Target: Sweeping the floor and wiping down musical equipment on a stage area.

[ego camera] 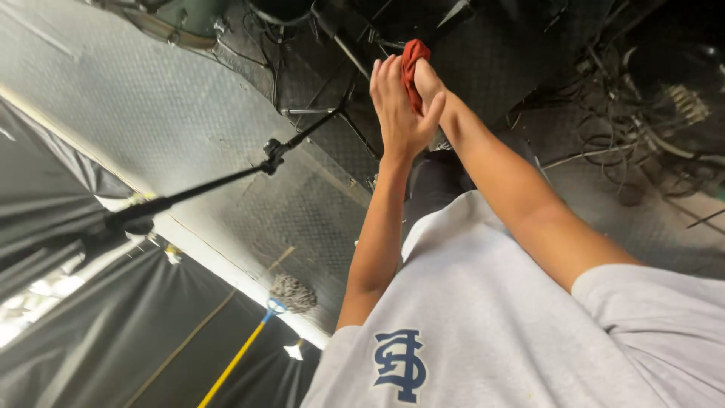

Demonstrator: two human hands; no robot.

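Dim scene w/ daylight glare at lower left, blown-out white strip along floor edge point(226, 264). Top right corner sinks into shadow. Slight wide-angle stretch at edges; focus mostly sharp.

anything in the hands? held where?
A red cloth, pressed between the left hand and the right hand. Its lower part is covered by them; only the top end pokes out above.

No packages, labels, signs or screens in view.
Only printed mark: a dark blue interlocked-letter emblem point(399, 365) on the chest of the grey shirt point(483, 317) (bottom centre of the head view).
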